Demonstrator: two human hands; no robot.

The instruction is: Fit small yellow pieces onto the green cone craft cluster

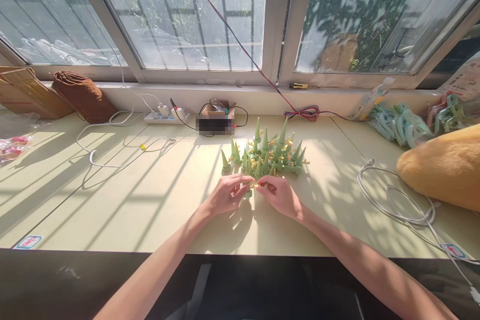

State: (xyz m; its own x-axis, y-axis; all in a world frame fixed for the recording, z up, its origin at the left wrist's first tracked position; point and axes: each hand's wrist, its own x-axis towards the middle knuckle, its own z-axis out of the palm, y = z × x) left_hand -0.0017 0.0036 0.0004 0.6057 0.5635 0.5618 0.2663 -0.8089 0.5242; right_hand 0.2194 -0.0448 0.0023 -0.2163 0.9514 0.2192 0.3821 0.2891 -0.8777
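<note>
My left hand (229, 193) and my right hand (279, 196) meet fingertip to fingertip just above the table, in front of a cluster of green plastic cones (265, 145). Between the right thumb and forefinger is a small yellow peg (253, 186). The left fingers are pinched round a small green piece (248, 194), mostly covered by the hand. Many cones in the cluster stand upright, with similar yellow pegs sticking out sideways among them. One separate green cone (225, 161) stands at the cluster's left edge.
Behind the cones are a small box (225, 109), a power strip (162, 118) and coiled red-and-black wires (305, 113). A white cable (108, 164) crosses the left side. To the right lie a coiled grey cable (393, 210), a tan plush object (442, 167) and bagged green clips (401, 122).
</note>
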